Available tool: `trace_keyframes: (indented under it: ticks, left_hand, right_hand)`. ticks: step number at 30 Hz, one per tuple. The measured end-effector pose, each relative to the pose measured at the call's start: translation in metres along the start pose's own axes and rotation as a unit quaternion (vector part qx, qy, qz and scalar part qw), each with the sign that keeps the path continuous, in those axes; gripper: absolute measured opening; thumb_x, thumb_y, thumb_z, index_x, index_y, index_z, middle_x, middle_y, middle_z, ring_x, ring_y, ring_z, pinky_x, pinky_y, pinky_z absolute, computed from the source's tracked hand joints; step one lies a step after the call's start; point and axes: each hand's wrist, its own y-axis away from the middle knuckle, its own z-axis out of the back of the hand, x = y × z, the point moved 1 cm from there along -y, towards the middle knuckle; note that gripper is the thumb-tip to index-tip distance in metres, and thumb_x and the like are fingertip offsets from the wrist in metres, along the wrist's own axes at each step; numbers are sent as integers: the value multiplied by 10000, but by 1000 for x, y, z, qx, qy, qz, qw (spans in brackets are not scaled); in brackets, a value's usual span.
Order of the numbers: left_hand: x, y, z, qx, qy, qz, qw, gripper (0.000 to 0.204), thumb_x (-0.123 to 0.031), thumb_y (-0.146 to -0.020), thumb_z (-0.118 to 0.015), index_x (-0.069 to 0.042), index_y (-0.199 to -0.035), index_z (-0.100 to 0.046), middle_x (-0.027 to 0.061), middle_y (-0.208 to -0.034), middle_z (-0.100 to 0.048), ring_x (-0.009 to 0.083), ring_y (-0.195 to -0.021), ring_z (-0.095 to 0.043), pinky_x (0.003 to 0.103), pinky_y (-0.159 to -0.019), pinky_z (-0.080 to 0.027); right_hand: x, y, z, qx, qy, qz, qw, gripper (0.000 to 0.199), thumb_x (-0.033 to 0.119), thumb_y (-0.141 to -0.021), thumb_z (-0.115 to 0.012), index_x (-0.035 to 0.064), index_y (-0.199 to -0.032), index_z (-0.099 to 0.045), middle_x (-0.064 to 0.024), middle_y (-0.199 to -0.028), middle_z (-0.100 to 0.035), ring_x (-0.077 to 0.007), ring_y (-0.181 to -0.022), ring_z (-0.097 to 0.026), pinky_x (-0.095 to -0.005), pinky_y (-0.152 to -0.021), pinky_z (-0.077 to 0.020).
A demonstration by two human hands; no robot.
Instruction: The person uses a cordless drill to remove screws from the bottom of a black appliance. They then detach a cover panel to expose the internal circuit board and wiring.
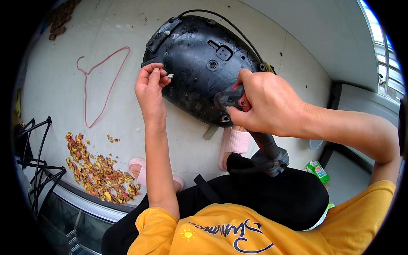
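Observation:
A black oval plastic appliance housing (195, 55) lies in front of me on the floor, its recesses and screw holes facing up. My right hand (270, 100) is wrapped round a black and red cordless drill (267, 146). The drill's head is over the housing's near right edge, close to a screw hole. At the housing's left edge is my left hand (152, 83), fingers curled and thumb pressed in. A small whitish bit (170, 76) shows by its fingertips; whether they hold it I cannot tell.
A black cord (221, 15) runs along the housing's far edge. On the floor at left lie a pink hanger (107, 59) and dried reddish-yellow peel pieces (104, 178). A black metal rack (38, 157) stands at far left, a green packet (316, 171) at right. Pink slippers (238, 141) are on my feet.

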Motion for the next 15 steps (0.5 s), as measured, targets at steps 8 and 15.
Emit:
trace_keyframes:
  ticks: [8, 15]
  left_hand:
    - [-3, 10, -25, 206, -75, 25, 975, 252, 15, -863, -451, -15, -1081, -574, 28, -959, -609, 50, -733, -506, 204, -684, -464]
    - [6, 36, -39, 459, -205, 22, 864, 669, -72, -672, -697, -86, -1301, -472, 48, -909, -585, 117, -725, -452, 234, -692, -435]
  right_hand:
    - [5, -10, 8, 22, 253, 300, 920, 299, 170, -723, -730, 9, -903, -554, -118, -767, -562, -249, -669, -626, -338, -563, -527]
    - [-3, -13, 4, 0, 426, 543, 724, 181, 152, -741, -628, 45, -883, -592, -60, -806, -560, -185, -765, -607, -289, -619, -529]
